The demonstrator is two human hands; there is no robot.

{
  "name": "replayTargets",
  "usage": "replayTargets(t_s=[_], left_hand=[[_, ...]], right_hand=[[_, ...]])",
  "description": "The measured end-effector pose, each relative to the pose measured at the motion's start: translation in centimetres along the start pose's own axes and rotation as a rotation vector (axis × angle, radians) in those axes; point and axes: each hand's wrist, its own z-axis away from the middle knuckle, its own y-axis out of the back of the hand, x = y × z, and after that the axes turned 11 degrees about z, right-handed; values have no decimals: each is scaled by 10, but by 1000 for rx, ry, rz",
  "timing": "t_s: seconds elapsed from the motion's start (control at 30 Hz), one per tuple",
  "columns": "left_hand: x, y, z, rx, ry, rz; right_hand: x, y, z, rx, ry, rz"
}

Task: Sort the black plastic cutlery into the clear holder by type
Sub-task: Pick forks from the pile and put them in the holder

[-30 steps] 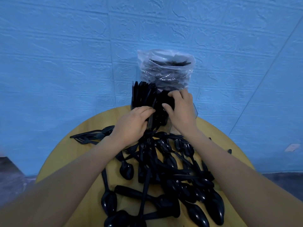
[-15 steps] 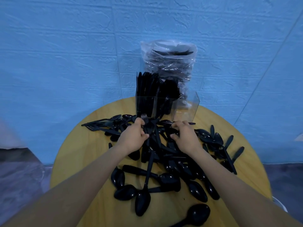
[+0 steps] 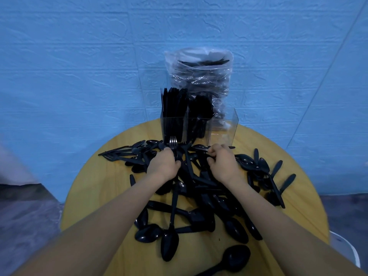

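Note:
A heap of black plastic cutlery, mostly spoons, covers the round yellow table. The clear holder stands at the table's far edge; its left and middle compartments are packed with upright black pieces, and the right one looks empty. My left hand grips a black fork whose tines point toward the holder. Just in front of the holder, my right hand has its fingers curled around a thin black piece in the heap.
A clear plastic bag holding more black cutlery stands behind the holder against the blue wall. Loose spoons lie on the table's right side, and one near the front edge. A white object shows at lower right.
Both hands have come down from the holder's top to the heap in front of it. My left hand now holds a fork and my right hand has closed on a piece.

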Motion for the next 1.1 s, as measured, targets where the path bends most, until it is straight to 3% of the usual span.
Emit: replayTargets(t_s=[0.17, 0.4, 0.5, 0.6, 0.77, 0.97, 1.1], left_hand=[[-5, 4, -4, 0, 11, 85], [-13, 30, -8, 55, 16, 488], [-17, 34, -6, 42, 67, 791], [-18, 33, -3, 41, 74, 945], [-20, 34, 3, 22, 67, 1007], [-18, 31, 9, -29, -18, 1077], [-7, 24, 17, -70, -80, 1113]], right_hand=[[-16, 1, -3, 2, 60, -21], [-49, -7, -6, -117, 121, 47], [-59, -11, -8, -131, 82, 103], [-66, -12, -11, -156, 12, 91], [-65, -10, -15, -127, -56, 92], [-55, 8, -10, -51, -132, -515], [-59, 14, 9, -128, -111, -724]])
